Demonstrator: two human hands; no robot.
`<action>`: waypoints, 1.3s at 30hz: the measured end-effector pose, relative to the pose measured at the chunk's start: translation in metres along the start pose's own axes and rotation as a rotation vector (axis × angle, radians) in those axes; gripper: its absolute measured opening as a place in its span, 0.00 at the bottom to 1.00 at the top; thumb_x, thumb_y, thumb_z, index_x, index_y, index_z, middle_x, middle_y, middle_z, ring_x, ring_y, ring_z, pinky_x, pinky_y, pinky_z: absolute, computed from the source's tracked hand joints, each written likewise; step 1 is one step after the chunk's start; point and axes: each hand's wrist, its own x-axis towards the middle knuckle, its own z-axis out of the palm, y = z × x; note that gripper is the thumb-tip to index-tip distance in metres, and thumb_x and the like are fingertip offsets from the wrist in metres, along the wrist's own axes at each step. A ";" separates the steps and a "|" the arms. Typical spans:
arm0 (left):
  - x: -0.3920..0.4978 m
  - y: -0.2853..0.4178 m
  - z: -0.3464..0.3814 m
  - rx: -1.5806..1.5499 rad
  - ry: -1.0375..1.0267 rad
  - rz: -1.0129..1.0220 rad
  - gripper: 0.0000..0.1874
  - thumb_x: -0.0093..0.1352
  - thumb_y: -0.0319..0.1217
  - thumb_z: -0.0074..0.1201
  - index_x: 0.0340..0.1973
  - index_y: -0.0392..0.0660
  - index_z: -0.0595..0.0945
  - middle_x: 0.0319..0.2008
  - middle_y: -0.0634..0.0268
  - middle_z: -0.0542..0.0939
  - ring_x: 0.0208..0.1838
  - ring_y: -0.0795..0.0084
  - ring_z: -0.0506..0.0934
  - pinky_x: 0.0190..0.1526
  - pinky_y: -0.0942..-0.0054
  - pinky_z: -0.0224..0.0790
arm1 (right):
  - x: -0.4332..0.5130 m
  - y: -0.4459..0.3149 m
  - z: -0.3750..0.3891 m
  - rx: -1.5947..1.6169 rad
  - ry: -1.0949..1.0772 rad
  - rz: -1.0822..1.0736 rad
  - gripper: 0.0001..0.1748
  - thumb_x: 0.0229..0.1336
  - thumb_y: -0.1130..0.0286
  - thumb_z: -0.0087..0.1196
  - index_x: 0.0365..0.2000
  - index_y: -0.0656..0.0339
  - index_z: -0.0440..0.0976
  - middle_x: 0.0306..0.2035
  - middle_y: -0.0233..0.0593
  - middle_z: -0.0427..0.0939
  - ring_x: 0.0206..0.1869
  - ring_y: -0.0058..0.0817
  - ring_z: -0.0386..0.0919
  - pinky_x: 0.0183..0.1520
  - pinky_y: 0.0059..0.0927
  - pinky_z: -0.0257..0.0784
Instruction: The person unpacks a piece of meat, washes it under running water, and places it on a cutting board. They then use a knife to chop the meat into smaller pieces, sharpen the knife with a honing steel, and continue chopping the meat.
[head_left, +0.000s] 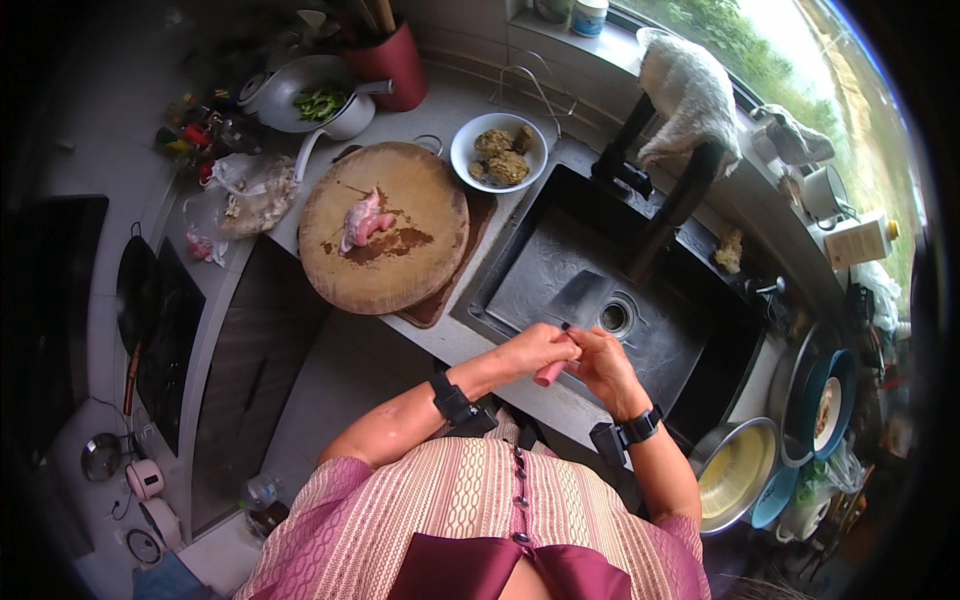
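Note:
Both hands meet over the front edge of the black sink (517, 281). My left hand (544, 351) is closed round a pink handle (551, 373); what the handle belongs to is hidden. My right hand (600, 360) touches the left one, its fingertips at a small dark piece by the top of the fist. Left of the sink, a piece of raw meat (365, 222) lies on a round wooden chopping board (420, 262). Behind the board's right side is a white bowl (465, 161) with brown lumpy pieces of food (506, 166).
A black faucet (679, 202) draped with a white cloth (682, 94) rises behind the sink. Farther left stand a pan with sliced green vegetables (319, 103), a red utensil holder (390, 71) and a plastic bag (259, 199). A metal bowl (735, 480) and basins are at right.

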 end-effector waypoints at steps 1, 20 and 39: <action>-0.002 -0.001 -0.003 0.060 -0.034 0.036 0.16 0.73 0.40 0.54 0.37 0.39 0.83 0.29 0.71 0.80 0.32 0.83 0.74 0.32 0.80 0.65 | -0.001 -0.001 0.002 0.050 0.053 -0.006 0.06 0.67 0.75 0.53 0.39 0.61 0.66 0.41 0.43 0.81 0.45 0.35 0.82 0.50 0.42 0.80; -0.147 -0.027 -0.357 0.367 0.862 0.322 0.24 0.62 0.25 0.63 0.54 0.34 0.77 0.45 0.54 0.81 0.47 0.67 0.80 0.48 0.70 0.73 | -0.005 0.062 0.165 -0.812 0.461 -0.442 0.15 0.64 0.78 0.47 0.50 0.68 0.73 0.20 0.24 0.68 0.20 0.13 0.63 0.23 0.22 0.59; -0.140 -0.027 -0.367 0.500 0.720 0.400 0.18 0.60 0.25 0.64 0.47 0.40 0.84 0.43 0.48 0.80 0.49 0.50 0.79 0.53 0.60 0.73 | 0.085 0.080 0.315 -1.419 0.218 -0.723 0.17 0.59 0.81 0.50 0.50 0.66 0.66 0.38 0.60 0.75 0.40 0.61 0.76 0.41 0.54 0.71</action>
